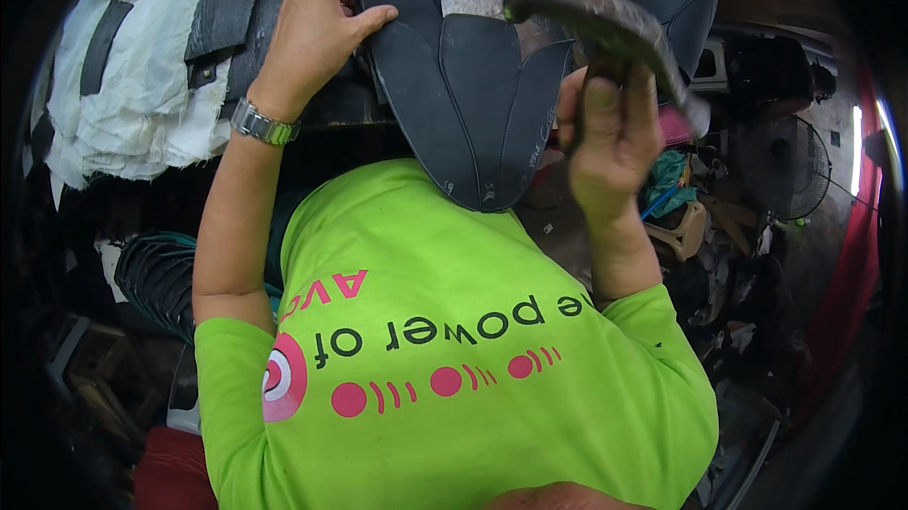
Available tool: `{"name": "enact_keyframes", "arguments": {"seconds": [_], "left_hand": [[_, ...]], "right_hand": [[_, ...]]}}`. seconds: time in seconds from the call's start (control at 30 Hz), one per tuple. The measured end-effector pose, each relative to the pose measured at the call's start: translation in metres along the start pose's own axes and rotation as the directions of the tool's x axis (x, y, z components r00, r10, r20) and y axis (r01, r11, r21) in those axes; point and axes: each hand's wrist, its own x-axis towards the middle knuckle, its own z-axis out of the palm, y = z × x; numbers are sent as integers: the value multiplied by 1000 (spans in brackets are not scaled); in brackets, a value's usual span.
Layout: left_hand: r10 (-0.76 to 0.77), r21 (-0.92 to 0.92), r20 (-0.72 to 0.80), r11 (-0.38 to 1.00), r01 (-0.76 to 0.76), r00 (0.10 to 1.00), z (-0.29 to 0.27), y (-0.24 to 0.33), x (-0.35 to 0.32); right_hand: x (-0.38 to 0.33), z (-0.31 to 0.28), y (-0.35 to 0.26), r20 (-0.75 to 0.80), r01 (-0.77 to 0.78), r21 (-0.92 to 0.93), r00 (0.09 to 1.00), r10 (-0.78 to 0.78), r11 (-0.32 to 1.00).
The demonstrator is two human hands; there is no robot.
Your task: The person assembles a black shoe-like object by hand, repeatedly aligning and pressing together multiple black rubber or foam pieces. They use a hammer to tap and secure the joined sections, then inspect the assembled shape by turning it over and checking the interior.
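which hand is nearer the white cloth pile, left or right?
Left. The left hand rests on the black shoe upper, just right of the white cloth pile. The right hand grips a hammer, far across.

left hand (317, 33): flat on the upper left edge of the dark shoe upper (463, 85), fingers spread, metal wristwatch (263, 124) on the wrist
right hand (610, 137): fist closed round the handle of a hammer (605, 28), head raised over the shoe upper
shoe upper: dark, stitched panels, toe end toward the body
shirt (454, 340): bright green, pink print
far left: white cloth pile (132, 85)
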Motion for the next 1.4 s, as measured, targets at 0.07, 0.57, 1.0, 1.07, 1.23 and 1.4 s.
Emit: {"name": "enact_keyframes", "arguments": {"seconds": [0.07,0.57,1.0,1.07,1.23,1.4], "left_hand": [[68,28,-44,997,-66,997,3,0,-1],[25,-22,55,999,-23,998,-9,-12,-6],[-88,-9,171,996,91,981,-14,-20,8],[-42,19,147,999,39,988,-13,-19,8],[8,61,106,998,-15,994,-11,-17,2],[-36,15,111,999,35,993,-11,-18,5]], "right_hand": [[-2,6,14,255,200,-362,961,-110,910],[42,32,71,454,571,-479,811,-369,667],[30,87,78,544,574,-565,799,-255,593],[25,85,74,549,543,-585,812,-198,602],[6,57,53,585,524,-590,802,-123,615],[5,65,52,562,562,-589,801,-206,581]]}}
